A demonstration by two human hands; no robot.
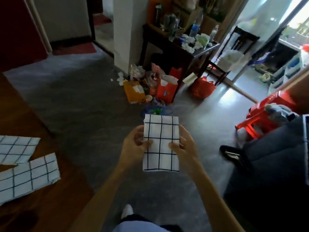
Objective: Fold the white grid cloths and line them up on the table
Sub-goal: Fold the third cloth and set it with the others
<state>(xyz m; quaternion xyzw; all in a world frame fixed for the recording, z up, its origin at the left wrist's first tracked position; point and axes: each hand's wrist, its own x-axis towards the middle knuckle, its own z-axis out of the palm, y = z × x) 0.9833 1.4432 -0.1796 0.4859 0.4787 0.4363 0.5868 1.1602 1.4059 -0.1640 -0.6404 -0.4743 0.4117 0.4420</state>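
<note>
A folded white grid cloth [160, 131] is held up in the air over the floor, in the middle of the view. My left hand [133, 144] pinches its left edge with the thumb on the front. My right hand [183, 146] pinches its right edge the same way. Two more folded white grid cloths lie on the brown wooden table [33, 206] at the left: one [15, 149] farther back, another [28, 176] nearer and slightly askew.
A pile of litter, boxes and red bags [150, 87] sits on the grey floor ahead, by a dark cluttered side table [199, 52]. A red plastic stool [264, 114] stands at the right. A dark sofa [275, 173] edges in at the right.
</note>
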